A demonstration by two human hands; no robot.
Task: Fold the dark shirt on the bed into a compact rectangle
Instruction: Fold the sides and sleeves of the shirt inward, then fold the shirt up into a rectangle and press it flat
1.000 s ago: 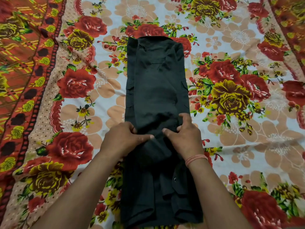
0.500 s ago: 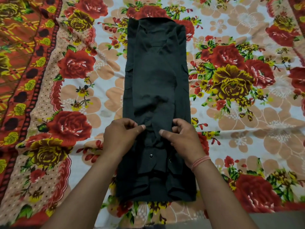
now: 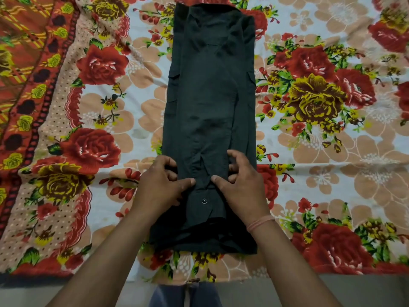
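At the far left the floral bedsheet (image 3: pixel 95 111) carries a red and orange patterned border; toward the middle its ground turns pale, printed with red roses and yellow blooms. The left hand (image 3: pixel 162 185) rests on the left side of the dark shirt (image 3: pixel 210 103), fingers curled and pinching a fold of the cloth near the strip's left edge, thumb stretched inward flat on the fabric. The shirt lies in the centre of the bed as a long narrow strip, sides already folded in, its collar end at the far edge of the view and its hem end nearest the person; a small round snap button (image 3: pixel 204 200) shows between the two hands on a folded-up lower layer. The right hand (image 3: pixel 242 182) mirrors the left, fingers bent and gripping a fold of cloth on the right side, thumb pointing inward, almost meeting the other thumb; a pinkish thread bracelet (image 3: pixel 260 223) circles the right wrist. Further right the sheet's roses lie bare.
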